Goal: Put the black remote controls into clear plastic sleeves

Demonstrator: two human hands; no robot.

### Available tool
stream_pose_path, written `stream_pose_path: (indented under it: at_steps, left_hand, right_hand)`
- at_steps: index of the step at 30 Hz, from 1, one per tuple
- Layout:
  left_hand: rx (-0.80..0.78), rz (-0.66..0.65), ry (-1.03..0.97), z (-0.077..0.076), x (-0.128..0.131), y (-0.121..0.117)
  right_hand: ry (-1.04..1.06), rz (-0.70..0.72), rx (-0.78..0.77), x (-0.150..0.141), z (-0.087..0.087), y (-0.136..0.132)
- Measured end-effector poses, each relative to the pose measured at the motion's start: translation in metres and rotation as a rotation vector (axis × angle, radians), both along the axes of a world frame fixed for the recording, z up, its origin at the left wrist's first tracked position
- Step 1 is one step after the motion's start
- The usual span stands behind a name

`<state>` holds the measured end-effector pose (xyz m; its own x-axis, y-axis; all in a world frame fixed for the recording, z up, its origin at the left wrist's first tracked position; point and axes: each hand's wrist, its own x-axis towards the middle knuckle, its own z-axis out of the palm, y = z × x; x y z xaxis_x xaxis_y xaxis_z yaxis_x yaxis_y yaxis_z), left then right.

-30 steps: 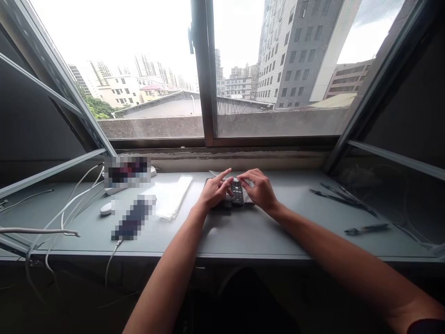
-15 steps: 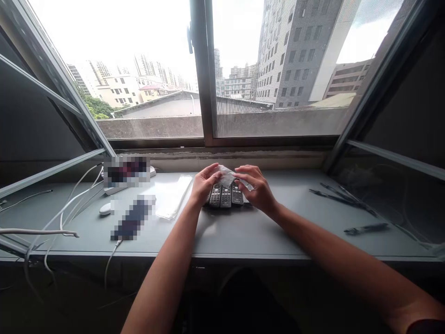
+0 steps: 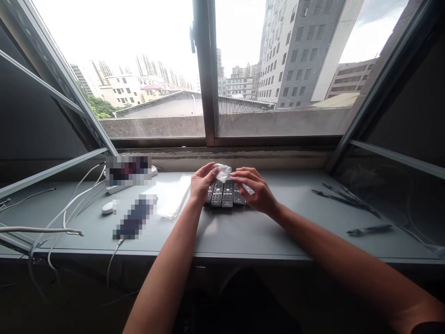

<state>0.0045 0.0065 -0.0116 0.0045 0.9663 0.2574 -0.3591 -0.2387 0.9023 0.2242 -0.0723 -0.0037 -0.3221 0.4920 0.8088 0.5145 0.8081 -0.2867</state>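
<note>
My left hand (image 3: 203, 183) pinches a small, crumpled clear plastic bag (image 3: 223, 172) between thumb and fingers, above a row of remote controls. Close by on the right is my right hand (image 3: 253, 186), its fingers apart and bent, the tips near the bag's edge; whether they touch it I cannot tell. Beneath both hands several black remote controls (image 3: 227, 195) lie side by side on the desk, their far ends partly covered by the bag and fingers. A bit of clear plastic (image 3: 248, 189) shows under my right hand.
A stack of clear plastic sleeves (image 3: 174, 197) lies left of the remotes. Farther left are a white mouse-like object (image 3: 107, 208), a blurred-out device (image 3: 135, 218) on a cable, and a power strip (image 3: 149, 173). Dark pens or tools (image 3: 369, 230) lie at the right, and a window stands behind.
My left hand has drawn back to the left from over the remotes, lifting the plastic bag into view. My right hand's fingers have opened from a pinch. More remotes are now uncovered.
</note>
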Motion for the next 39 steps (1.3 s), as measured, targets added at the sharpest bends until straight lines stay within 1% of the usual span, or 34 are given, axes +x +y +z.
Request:
stream_pose_path:
  at_steps: [5,10,14,20,23,27,31,34,39]
  left_hand:
    - [-0.025,-0.038,0.005,0.002,0.0,-0.004]
    - [-0.073,-0.066,-0.045,0.005,0.001,-0.005]
    - [-0.102,-0.078,-0.099,0.005,0.0,-0.003]
    - [-0.109,-0.169,-0.065,0.006,-0.001,-0.007]
    - [-0.086,-0.225,-0.018,0.005,0.0,-0.008]
    - [-0.025,-0.322,0.05,0.0,0.001,-0.007]
    - [0.034,-0.335,0.101,-0.003,0.001,-0.005]
    - [0.05,-0.333,0.093,0.0,0.0,-0.008]
    - [0.115,-0.387,0.144,0.01,0.001,-0.02]
  right_hand:
    - [-0.039,-0.006,0.017,0.002,-0.002,0.002]
    - [-0.009,0.016,0.087,0.002,-0.002,0.004]
    - [-0.008,0.009,0.076,0.002,-0.002,0.005]
    - [-0.047,0.035,0.05,0.003,-0.009,0.01]
    - [-0.078,0.049,0.008,0.004,-0.012,0.012]
    - [-0.114,0.074,-0.058,0.003,-0.011,0.01]
    - [-0.095,0.096,-0.072,0.001,-0.009,0.009]
    - [-0.067,0.113,-0.099,0.0,-0.009,0.008]
    - [-0.006,0.121,-0.211,0.0,-0.008,0.006]
